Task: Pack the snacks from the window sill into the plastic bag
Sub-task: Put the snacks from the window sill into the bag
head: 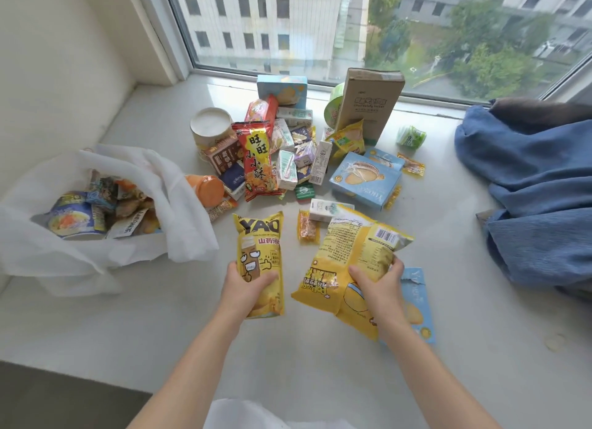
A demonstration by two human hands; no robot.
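- Left hand point(248, 287): a tall yellow chip bag point(261, 262) is gripped, fingers curled round it.
- Right hand point(379, 283): a wide yellow snack bag point(349, 259) is gripped likewise.
- White plastic bag point(153, 179): left open, partly filled.

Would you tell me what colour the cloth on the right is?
Blue cloth, seen in the head view.

Both your bare forearms reach forward from the bottom of the view, well apart at the elbows and drawing closer toward the hands. Your left hand point(248, 287) curls round the lower part of a yellow packet point(261, 262), thumb across its front. Your right hand point(381, 284) grips a larger yellow bag point(349, 262) just beside it, fingers wrapped over the bag's right edge, thumb on top.
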